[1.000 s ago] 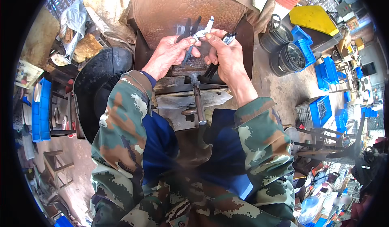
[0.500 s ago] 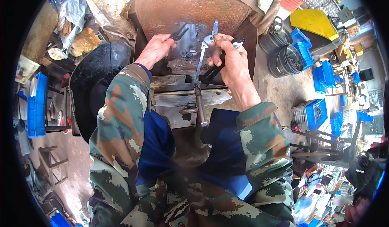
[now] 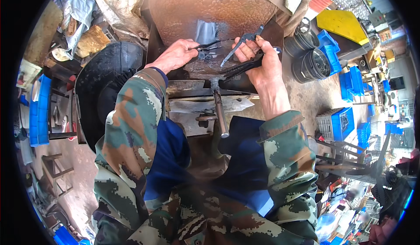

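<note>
My left hand [image 3: 177, 54], fingers closed, grips a slim dark plier-like tool [image 3: 208, 46] that points right. My right hand [image 3: 266, 65] pinches a flat grey hooked metal piece [image 3: 240, 44] between thumb and fingers. Its long tapered end slants down to the left. Against the same palm lies a black long-jawed tool [image 3: 241, 69], perhaps pliers, pointing left. Below the hands a rusty round bar [image 3: 221, 113] sticks out toward me from the bench, its far end topped by a grey lump. The grey piece is apart from this bar.
Behind the hands stands a brown, crusted metal sheet [image 3: 210, 6] with a pale patch. A black tub [image 3: 94, 96] is at my left. Dark buckets [image 3: 311, 65] and blue crates [image 3: 341, 123] stand on the right. A wooden stool [image 3: 57, 173] is at lower left.
The grey metal piece has come up off the bar's end and tilted over to the right. My left hand has shifted right with its dark tool, closer to my right hand.
</note>
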`<state>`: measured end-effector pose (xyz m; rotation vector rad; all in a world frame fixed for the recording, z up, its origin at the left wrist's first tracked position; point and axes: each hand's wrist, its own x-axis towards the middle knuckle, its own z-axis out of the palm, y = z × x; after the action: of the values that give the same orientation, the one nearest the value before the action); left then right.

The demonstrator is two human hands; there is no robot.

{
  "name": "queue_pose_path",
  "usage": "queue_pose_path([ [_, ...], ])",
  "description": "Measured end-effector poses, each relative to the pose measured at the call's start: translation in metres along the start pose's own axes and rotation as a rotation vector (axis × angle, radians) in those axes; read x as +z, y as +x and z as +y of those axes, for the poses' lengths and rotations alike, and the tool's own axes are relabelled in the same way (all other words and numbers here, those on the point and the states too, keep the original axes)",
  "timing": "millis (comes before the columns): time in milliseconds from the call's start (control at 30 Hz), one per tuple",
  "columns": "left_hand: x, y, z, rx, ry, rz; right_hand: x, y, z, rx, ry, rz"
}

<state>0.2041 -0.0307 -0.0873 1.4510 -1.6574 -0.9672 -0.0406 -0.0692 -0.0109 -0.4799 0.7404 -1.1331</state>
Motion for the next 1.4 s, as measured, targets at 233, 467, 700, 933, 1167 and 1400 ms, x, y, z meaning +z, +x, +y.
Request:
queue_pose_path([
  [233, 0.002, -0.002, -0.010, 0.053, 0.128, 0.071, 0.003, -0.008, -0.001, 0.009, 0.034, 0.053],
  [467, -0.002, -0.004, -0.012, -0.045, 0.042, 0.061, -0.015, -0.007, -0.011, 0.058, 0.101, -0.093],
  [700, 0.003, -0.005, -0.001, 0.146, 0.145, 0.024, -0.001, -0.028, -0.012, -0.032, -0.187, -0.111],
  [933, 0.001, -0.004, -0.007, 0.015, 0.089, 0.001, -0.005, -0.061, -0.009, -0.101, -0.641, -0.222],
  [1167, -0.007, -0.001, 0.011, 0.170, 0.422, 0.013, -0.048, -0.079, 0.015, -0.472, -1.314, -0.597],
  [1400, -0.002, -0.003, 0.004, -0.052, 0.395, 0.223, -0.062, -0.108, 0.024, -0.417, -1.467, -0.836],
])
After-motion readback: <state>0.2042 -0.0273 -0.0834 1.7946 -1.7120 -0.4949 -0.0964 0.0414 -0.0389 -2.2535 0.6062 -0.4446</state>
